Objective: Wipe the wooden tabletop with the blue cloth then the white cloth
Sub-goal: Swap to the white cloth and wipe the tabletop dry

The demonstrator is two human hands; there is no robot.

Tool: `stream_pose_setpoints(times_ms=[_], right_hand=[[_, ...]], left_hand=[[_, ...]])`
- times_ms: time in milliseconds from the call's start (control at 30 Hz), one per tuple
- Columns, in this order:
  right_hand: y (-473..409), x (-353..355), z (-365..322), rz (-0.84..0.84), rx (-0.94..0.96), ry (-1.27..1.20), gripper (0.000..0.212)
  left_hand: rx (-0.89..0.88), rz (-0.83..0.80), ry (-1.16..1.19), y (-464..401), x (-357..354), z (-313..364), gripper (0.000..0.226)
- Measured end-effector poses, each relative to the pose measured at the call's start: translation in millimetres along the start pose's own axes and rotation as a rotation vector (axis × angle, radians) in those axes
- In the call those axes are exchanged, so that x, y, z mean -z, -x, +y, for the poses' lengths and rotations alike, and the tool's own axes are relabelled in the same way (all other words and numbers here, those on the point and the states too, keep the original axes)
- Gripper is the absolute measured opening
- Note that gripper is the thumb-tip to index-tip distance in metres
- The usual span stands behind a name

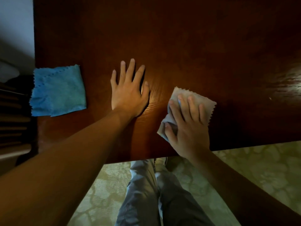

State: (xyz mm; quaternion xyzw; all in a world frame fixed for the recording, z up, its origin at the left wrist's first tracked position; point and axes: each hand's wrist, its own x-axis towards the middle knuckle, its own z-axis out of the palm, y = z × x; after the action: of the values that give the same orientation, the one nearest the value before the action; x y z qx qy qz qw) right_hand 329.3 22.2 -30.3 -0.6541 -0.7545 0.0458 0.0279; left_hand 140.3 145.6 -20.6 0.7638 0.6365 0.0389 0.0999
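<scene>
Fingers (190, 105) of my right hand (187, 128) lie straight, pressing the folded white cloth (205, 103) onto the dark wooden tabletop (179, 38) — I should sweep evenly; my left hand (128, 93) braces flat, fingers spread, near the square blue cloth (58, 90).

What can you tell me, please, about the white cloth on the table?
The white cloth is a small, soft-looking fabric square with zigzag-cut edges, slightly rumpled. It lies on the wooden tabletop near its front edge. The right hand presses on it, fingers spread, thumb at its near-left corner.
</scene>
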Motion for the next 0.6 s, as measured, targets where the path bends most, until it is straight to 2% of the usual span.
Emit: stream_pose_setpoints(times_ms=[100,167,333,600], right_hand=[[1.9,-2.2,-19.6,0.016,-0.138,-0.01,0.068],[4.8,-1.4,-37.7,0.017,-0.154,-0.043,0.069],[17.5,-2.8,-63.2,-0.021,0.064,-0.049,0.068],[1.1,-0.1,0.6,-0.02,0.377,-0.021,0.068]], left_hand=[[-0.002,0.022,0.009,1.0,-2.5,-1.9,0.06],[0.003,0.03,0.008,0.0,-2.8,-1.6,0.061],[0.003,0.027,0.004,0.7,-3.3,-1.5,0.059],[0.004,0.055,0.012,1.0,-5.9,-1.9,0.057]])
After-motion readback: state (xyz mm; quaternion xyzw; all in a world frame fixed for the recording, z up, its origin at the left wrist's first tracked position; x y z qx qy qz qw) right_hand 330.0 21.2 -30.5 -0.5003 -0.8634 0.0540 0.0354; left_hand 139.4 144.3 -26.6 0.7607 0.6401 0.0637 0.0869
